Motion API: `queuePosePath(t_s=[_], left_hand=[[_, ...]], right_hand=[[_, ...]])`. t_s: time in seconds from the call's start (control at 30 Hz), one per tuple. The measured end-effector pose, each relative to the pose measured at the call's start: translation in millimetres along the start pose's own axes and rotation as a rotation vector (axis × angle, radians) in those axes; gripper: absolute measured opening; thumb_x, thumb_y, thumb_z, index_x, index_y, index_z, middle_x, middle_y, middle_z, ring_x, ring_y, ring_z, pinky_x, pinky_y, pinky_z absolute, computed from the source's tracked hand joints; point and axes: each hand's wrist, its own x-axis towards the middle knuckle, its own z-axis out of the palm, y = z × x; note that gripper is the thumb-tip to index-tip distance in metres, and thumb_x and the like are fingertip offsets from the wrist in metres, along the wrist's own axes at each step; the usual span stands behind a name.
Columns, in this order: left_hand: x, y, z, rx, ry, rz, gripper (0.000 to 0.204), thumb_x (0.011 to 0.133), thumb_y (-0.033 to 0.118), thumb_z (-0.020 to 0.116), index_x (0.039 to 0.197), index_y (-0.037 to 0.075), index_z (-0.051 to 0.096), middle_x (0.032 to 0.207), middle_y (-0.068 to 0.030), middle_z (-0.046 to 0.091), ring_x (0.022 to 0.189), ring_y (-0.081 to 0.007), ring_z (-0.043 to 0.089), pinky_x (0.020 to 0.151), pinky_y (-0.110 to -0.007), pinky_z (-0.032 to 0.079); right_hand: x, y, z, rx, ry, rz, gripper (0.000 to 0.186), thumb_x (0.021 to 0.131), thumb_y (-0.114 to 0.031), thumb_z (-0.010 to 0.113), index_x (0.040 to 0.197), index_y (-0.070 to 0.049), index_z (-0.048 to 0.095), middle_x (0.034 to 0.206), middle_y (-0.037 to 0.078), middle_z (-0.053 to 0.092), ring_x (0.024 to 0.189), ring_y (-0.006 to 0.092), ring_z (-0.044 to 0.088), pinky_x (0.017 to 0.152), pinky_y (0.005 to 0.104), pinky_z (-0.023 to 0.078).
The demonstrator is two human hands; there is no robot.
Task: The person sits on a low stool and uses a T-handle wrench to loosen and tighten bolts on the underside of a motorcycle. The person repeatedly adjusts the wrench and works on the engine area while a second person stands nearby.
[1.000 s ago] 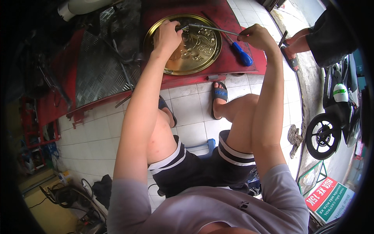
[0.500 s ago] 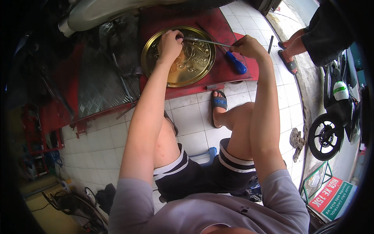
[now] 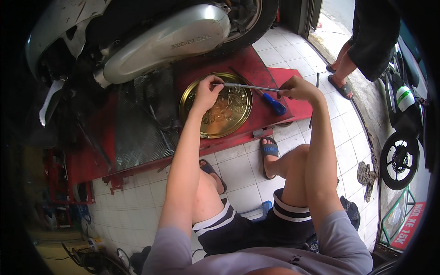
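Observation:
My left hand [image 3: 207,96] is closed around the near end of a slim silver metal rod [image 3: 252,87], fingertips pinched at a small fitting there. My right hand [image 3: 299,89] grips the rod's right end, so it lies nearly level between both hands. Beneath, a round brass-coloured tray with embossed pattern [image 3: 236,120] rests on a red metal platform [image 3: 247,57]. A screwdriver [image 3: 275,103] with a blue handle lies across the platform beside the tray's right side, its shaft running up behind the rod.
A silver scooter [image 3: 165,41] stands over the platform's back, beside tread plate [image 3: 140,133]. Another person's legs [image 3: 348,68] are at upper right. A motorbike wheel [image 3: 398,160], crumpled rag [image 3: 366,181] and sign [image 3: 405,224] line the right. A blue stool [image 3: 266,208] is under me.
The view has tilted up, so more of the scooter shows and the tray sits lower in the picture. Both hands still hold the rod over the tray, now closer to level.

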Motion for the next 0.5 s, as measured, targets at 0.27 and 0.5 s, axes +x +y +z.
queuePosePath(t_s=[0.27,0.5], left_hand=[[13.8,86.1,47.5,-0.962,0.084,-0.209,0.009,0.087,0.012,0.070,0.089,0.007,0.063,0.082,-0.0007,0.062,0.068,-0.0076,0.054,0.059,-0.022,0.048],[64.1,162.0,79.2,-0.874,0.304,-0.077,0.017,0.092,0.020,0.064,0.086,0.004,0.066,0.077,0.0011,0.060,0.066,-0.0048,0.052,0.058,-0.019,0.048]], right_hand=[[-41.3,2.8,-25.5,0.419,-0.249,-0.098,0.023,0.092,-0.016,0.056,0.085,0.003,0.067,0.056,0.003,0.058,0.049,0.0109,0.054,0.047,0.0250,0.042],[-56.2,-13.9,-29.8,0.585,0.001,-0.175,0.030,0.094,-0.025,0.058,0.080,0.002,0.062,0.053,0.003,0.055,0.045,0.0107,0.055,0.044,0.0237,0.042]])
